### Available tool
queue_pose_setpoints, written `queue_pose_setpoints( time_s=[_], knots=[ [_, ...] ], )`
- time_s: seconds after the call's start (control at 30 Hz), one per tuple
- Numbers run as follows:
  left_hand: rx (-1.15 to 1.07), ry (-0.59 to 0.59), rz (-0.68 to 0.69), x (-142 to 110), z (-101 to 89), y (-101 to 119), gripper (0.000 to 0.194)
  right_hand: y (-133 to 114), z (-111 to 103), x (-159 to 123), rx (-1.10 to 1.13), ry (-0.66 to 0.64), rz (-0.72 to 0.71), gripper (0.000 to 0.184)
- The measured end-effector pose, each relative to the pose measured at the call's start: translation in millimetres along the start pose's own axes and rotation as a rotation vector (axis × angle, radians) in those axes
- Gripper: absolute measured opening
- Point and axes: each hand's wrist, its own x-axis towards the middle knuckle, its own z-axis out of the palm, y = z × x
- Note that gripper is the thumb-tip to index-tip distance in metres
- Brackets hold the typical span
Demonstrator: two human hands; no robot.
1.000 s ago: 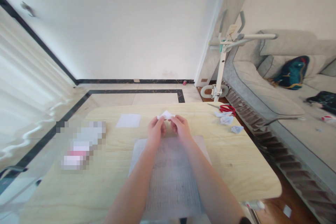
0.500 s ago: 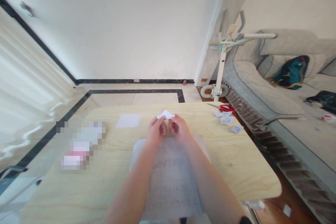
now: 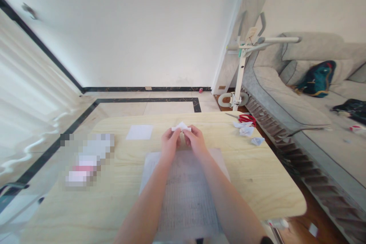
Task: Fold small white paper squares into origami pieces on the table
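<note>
A small folded piece of white paper with a peaked top is held up between both hands, above the far part of the table. My left hand pinches its left side, thumb on the near face. On the right side, my right hand grips it the same way, and the two thumbs are close together at the middle. The fingers behind the paper are partly hidden. Beneath my forearms lies a grey printed sheet. A flat white sheet of paper rests on the table to the left of my hands.
On the wooden table, red-handled scissors and several folded paper pieces lie at the far right. A blurred-out item is at the left. Beyond the right edge stands a grey sofa, with exercise equipment behind the table.
My right thumb has shifted inward along the paper toward my left thumb, and both hands have drawn slightly closer together. The other things lie as before.
</note>
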Motion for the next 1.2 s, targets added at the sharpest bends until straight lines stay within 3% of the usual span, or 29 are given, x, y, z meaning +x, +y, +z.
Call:
queue_pose_setpoints(
  time_s=[0.33,0.57,0.83,1.2],
  knots=[
    [0.061,-0.010,0.012,-0.3,1.4,2.7,0.031,3.7,-1.8,2.7,-0.053,0.042,-0.023,0.022],
    [0.078,-0.022,0.025,-1.3,2.9,0.2,0.028,3.5,-2.2,5.8,0.006,0.095,0.045,0.021],
    [0.054,-0.043,0.001,-3.7,5.1,3.1,0.027,2.0,-3.1,4.9,0.148,0.029,0.122,0.019],
    [-0.047,0.045,-0.013,1.9,1.1,2.7,0.026,1.3,-2.0,3.5,0.092,0.005,0.090,0.016]
  ],
)
